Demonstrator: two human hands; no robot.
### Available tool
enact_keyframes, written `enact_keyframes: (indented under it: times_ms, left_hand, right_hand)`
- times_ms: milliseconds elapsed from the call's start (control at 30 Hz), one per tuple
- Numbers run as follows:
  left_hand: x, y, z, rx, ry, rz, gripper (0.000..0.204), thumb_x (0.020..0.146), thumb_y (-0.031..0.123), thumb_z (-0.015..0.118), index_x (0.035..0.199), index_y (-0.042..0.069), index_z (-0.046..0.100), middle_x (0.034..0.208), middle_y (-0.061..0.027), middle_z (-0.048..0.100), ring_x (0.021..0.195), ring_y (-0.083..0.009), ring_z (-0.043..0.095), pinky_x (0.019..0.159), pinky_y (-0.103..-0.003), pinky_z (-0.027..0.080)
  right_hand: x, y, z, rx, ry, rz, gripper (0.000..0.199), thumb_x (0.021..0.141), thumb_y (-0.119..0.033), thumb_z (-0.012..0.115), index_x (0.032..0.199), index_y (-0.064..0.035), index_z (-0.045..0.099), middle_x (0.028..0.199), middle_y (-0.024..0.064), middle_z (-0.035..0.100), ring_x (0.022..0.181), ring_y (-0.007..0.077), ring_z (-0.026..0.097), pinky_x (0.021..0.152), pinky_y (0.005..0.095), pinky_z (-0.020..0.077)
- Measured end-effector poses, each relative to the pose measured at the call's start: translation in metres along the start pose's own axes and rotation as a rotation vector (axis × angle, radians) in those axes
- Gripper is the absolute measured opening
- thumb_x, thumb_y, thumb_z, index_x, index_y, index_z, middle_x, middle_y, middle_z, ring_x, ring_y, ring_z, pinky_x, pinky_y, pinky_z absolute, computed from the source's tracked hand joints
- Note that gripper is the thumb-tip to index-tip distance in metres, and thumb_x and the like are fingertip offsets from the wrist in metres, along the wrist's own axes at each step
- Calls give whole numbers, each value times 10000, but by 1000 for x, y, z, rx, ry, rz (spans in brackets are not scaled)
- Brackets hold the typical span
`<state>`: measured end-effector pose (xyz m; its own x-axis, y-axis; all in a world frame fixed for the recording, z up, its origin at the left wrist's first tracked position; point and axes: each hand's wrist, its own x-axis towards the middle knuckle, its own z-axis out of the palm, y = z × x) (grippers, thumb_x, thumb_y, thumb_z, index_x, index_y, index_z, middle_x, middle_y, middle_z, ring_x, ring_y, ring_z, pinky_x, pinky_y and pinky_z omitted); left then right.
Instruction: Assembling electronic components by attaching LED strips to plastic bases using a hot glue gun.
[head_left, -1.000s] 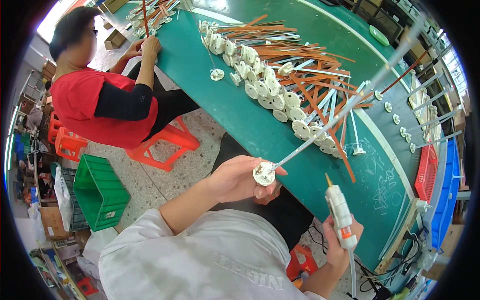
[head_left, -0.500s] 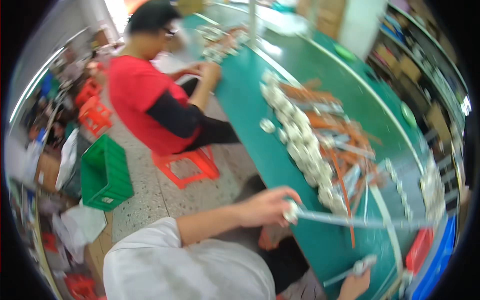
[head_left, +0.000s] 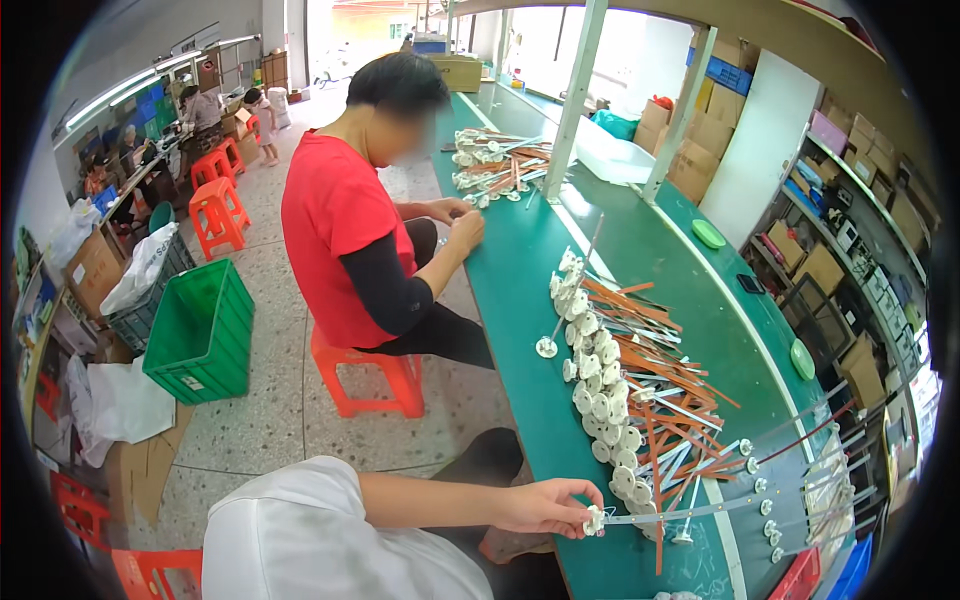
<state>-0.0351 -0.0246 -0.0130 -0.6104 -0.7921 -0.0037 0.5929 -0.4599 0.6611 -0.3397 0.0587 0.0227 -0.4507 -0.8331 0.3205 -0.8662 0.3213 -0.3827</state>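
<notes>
My left hand (head_left: 545,507) is at the front edge of the green table, thumb and fingers pinched on a small white round connector (head_left: 594,520). From that piece a long, thin pale strip (head_left: 690,513) runs off to the right, with small light dots along it. Beyond the hand, a long heap of white round discs (head_left: 605,400) lies along the table, with orange and white flat strips (head_left: 670,390) fanning out from it. One disc (head_left: 546,347) with a thin rod stands apart on the near side. My right hand is out of the picture.
A co-worker in a red shirt (head_left: 335,220) sits at the table (head_left: 505,300), hands by another heap of discs and strips (head_left: 495,160). Upright posts (head_left: 578,100) rise from the table. At right is a rack with strips (head_left: 820,480). A green crate (head_left: 200,335) stands on the floor.
The view has swung, so the table and co-worker sit farther right. My right hand, seen at lower right holding a white piece, has left the picture. My left hand still grips its connector.
</notes>
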Motion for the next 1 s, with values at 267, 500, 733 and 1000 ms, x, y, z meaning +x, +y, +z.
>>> enact_keyframes:
  times_ms: [267, 500, 733, 1000]
  left_hand:
    - [8, -20, 21, 181, -153, -33, 281, 965, 124, 561, 1209, 60, 437, 1083, -71, 612, 954, -121, 564, 829, -267, 474]
    - [14, -20, 61, 224, -191, -98, 311, 932, -9, 544, 1223, 17, 435, 1101, -99, 606, 1011, -129, 587, 876, -268, 481]
    - [42, -35, 71, 129, -261, -171, 318, 930, -20, 533, 1227, 5, 420, 1117, -103, 599, 1025, -134, 582, 885, -273, 480]
    - [71, -28, 87, 425, -221, -27, 373, 874, -3, 601, 1217, -5, 454, 1118, -122, 607, 1037, -183, 591, 898, -309, 482]
  right_hand:
    - [-25, -14, -21, 680, 278, 95, 212, 851, -106, 703, 1011, 22, 648, 778, 98, 658, 663, 162, 597, 597, 291, 496]
    - [-9, -65, -26, 1249, -204, 19, 352, 791, 35, 648, 1132, 69, 568, 1027, 173, 636, 857, 178, 625, 662, 270, 536]
    - [-2, -56, -42, 1128, -212, 9, 233, 774, 101, 668, 993, 58, 602, 870, 143, 679, 703, 150, 659, 612, 234, 537]
    - [37, -41, -50, 813, -42, 127, 145, 764, 66, 729, 883, 21, 658, 843, 101, 683, 759, 108, 636, 662, 229, 511]
